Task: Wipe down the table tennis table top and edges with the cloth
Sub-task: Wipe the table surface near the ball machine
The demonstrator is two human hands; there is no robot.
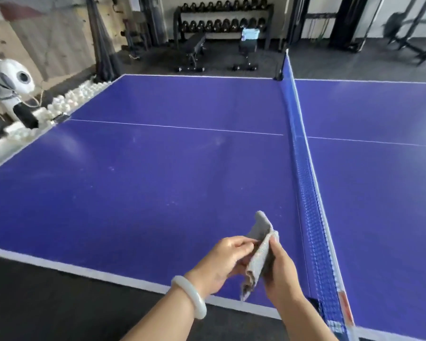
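Observation:
A blue table tennis table point(158, 173) with white edge lines fills the view, and faint pale smudges mark its near half. Both my hands hold a folded grey cloth point(260, 244) in the air above the table's near edge, close to the net. My left hand point(221, 260), with a white bangle on the wrist, pinches the cloth's left side. My right hand point(280, 271) grips the cloth from the right, fingers curled round its fold. The cloth does not touch the table.
The blue net point(305, 173) crosses the table on the right. A white ball machine point(8, 87) and several white balls point(67, 102) sit at the table's left end. Weight benches point(194, 52) and a dumbbell rack point(221, 20) stand beyond the far edge. Dark floor lies before me.

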